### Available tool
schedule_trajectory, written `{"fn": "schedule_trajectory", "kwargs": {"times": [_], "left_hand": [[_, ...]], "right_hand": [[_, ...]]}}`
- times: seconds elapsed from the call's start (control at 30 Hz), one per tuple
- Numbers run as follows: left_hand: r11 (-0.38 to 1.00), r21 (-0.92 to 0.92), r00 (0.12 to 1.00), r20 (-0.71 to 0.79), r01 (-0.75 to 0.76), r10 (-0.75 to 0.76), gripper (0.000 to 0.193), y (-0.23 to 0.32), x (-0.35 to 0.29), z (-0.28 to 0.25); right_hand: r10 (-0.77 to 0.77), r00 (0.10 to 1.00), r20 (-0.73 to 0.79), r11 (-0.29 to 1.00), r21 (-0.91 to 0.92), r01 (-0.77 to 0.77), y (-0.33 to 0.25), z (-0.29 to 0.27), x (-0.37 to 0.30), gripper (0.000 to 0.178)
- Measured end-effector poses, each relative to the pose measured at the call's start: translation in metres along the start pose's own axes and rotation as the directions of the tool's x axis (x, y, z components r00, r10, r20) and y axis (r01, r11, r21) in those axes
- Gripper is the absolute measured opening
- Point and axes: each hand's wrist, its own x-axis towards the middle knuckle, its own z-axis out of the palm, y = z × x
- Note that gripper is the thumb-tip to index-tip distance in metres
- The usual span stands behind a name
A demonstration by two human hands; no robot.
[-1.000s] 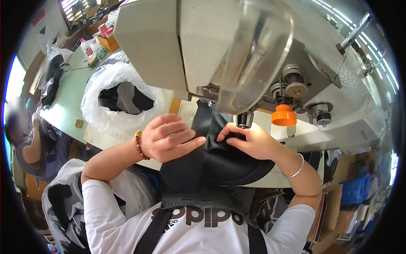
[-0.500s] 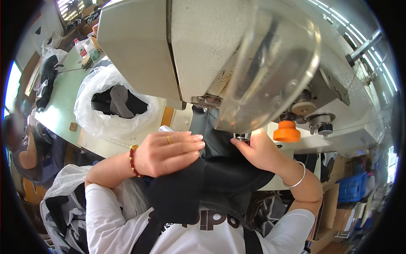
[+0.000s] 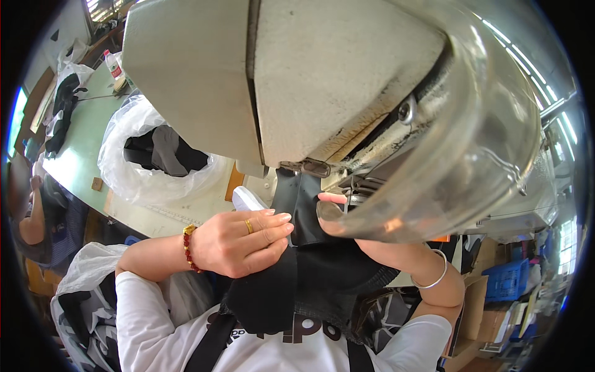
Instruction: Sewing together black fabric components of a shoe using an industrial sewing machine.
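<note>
A piece of black cloth (image 3: 322, 273) hangs from the sewing machine bed over my lap, its upper strip running under the machine head (image 3: 186, 80). My left hand (image 3: 251, 242) lies flat on its left part, fingers stretched out and close together. Beyond the cloth's right side is my right hand (image 3: 334, 217), largely behind the clear plastic guard (image 3: 496, 167). Its thumb and one fingertip show at the cloth's edge with a gap between them; the other fingers are hidden.
At the left, a white plastic bag (image 3: 118, 167) holds black and grey cloth pieces. A bottle (image 3: 113, 65) stands farther back on the green table (image 3: 87, 146). Someone else (image 3: 37, 211) sits at far left. A blue basket (image 3: 505, 279) is at right.
The view has shifted closer to the machine, so the guard looks larger and covers my right hand. That hand has moved left toward the upper strip. My left hand still lies on the cloth.
</note>
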Motion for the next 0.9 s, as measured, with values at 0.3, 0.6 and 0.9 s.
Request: {"fn": "schedule_trajectory", "kwargs": {"times": [0.3,0.6,0.9], "left_hand": [[0.994,-0.050,0.993,-0.065,0.093,-0.096,0.010,0.004,-0.002,0.008],[0.995,-0.038,0.978,-0.181,0.094,-0.099,0.009,-0.003,0.006,0.011],[0.996,-0.050,0.996,-0.050,0.076,-0.078,0.009,-0.015,0.003,0.005]], "right_hand": [[0.283,0.932,0.225,0.954,-0.162,-0.251,-0.006,-0.010,-0.014,0.052],[-0.085,0.874,0.479,0.012,-0.876,0.481,0.009,-0.008,-0.016,0.032],[-0.013,0.688,0.725,-0.718,-0.486,0.499,0.013,-0.021,-0.015,0.035]]}}
